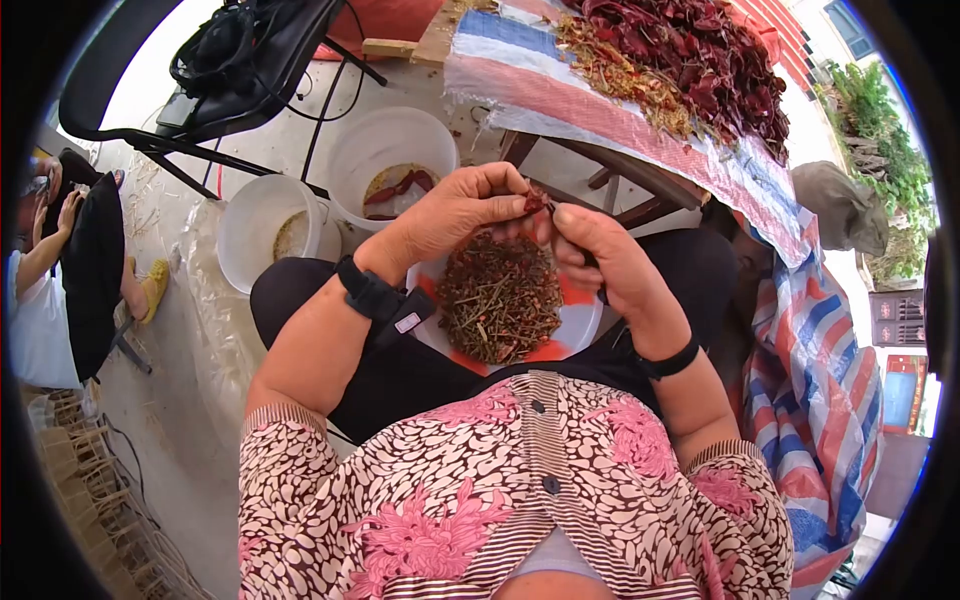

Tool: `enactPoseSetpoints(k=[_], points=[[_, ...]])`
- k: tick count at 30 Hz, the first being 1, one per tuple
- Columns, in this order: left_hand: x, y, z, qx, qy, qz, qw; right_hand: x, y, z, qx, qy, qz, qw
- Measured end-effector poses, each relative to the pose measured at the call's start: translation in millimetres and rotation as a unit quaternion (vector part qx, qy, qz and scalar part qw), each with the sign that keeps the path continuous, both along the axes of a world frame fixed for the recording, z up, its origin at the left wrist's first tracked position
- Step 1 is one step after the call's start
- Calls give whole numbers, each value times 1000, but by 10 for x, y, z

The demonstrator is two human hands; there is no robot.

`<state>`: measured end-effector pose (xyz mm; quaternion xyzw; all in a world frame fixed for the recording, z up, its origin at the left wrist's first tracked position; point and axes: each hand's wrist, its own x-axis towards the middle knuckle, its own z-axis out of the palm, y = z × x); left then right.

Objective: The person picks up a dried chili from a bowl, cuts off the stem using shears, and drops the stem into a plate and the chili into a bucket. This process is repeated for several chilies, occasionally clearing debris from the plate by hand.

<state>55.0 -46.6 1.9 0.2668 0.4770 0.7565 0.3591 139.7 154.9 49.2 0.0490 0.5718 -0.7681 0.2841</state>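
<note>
My left hand [462, 208] pinches a small dark red dried piece [537, 199] from its left side. Close by on the right, my right hand [600, 248] has its thumb and fingers closed at the other end of the same piece. Both hands are nearly touching above a wide bowl [588, 325] between my legs. That bowl holds a heap of brown stems and reddish bits [500, 300]. A pile of dark red dried pieces [690, 60] lies on a striped sheet [590, 95] over the table ahead.
Two whitish buckets [345, 150] [240, 235] stand on the floor at the front left, near a black folding chair [235, 110]. Another person's arm [50, 240] shows at the far left. Striped cloth [810, 400] hangs at the right.
</note>
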Motion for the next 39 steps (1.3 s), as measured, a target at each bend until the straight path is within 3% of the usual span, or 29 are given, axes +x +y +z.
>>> enactPoseSetpoints(k=[2, 5, 10, 13, 16, 19, 22, 25, 31, 37, 39], points=[[-8, 5, -27, -14, -7, 17, 1000, 34, 38, -28, 144, 105, -21, 984], [13, 16, -29, -26, -17, 17, 999, 119, 31, -87, 308, 242, -61, 918], [34, 47, -34, -49, -5, 7, 999, 114, -51, -95, 458, 320, -55, 827], [49, 32, 31, -78, -10, 13, 997, 89, -72, -124, 470, 339, -54, 813], [47, 29, 8, -90, -3, 15, 996, 133, -136, -57, 543, 348, -65, 762], [49, 27, -12, -89, -3, 7, 996, 147, -115, -84, 541, 359, -67, 758], [23, 20, -14, -87, -1, 13, 996, 160, -65, -92, 471, 318, -59, 821], [41, 11, 12, -87, 2, 15, 996, 163, -49, -100, 430, 292, -69, 852], [74, 58, -70, -90, 7, 4, 996, 97, -55, -192, 421, 325, -61, 845], [124, 95, -160, -114, 48, 37, 992, 44, -50, -407, 388, 292, -52, 873], [122, 90, -173, -133, 67, 40, 988, 37, -43, -476, 418, 299, -50, 856]])
